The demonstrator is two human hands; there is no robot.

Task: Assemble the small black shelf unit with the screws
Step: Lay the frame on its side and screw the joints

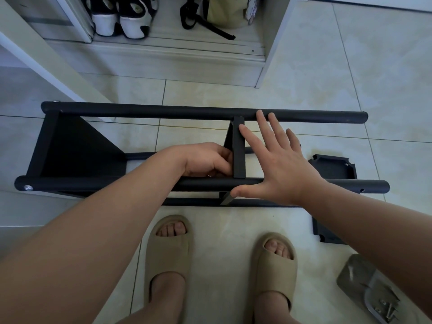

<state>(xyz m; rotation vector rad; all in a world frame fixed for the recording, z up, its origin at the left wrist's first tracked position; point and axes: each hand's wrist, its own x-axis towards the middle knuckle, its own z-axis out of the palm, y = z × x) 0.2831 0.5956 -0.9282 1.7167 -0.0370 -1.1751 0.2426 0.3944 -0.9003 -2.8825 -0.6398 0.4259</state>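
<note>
We judge that we are seating the flat black metal shelf panel (239,160) between the round tubes of the small black shelf unit (163,112), which lies on its side on the tiles, mid-view. Our left hand (205,160) curls round the panel's 9 o'clock edge, while our right hand (280,164) is spread flat, fingertips touching the panel and the far tube. Next we need a screw from the clear plastic bag of screws (374,293) at 5 o'clock (holes aligned first).

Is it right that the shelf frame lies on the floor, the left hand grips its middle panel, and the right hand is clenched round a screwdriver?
No: the head view shows the right hand open, fingers spread, holding nothing. The shelf frame does lie on the floor, with the left hand gripping its middle panel.
</note>
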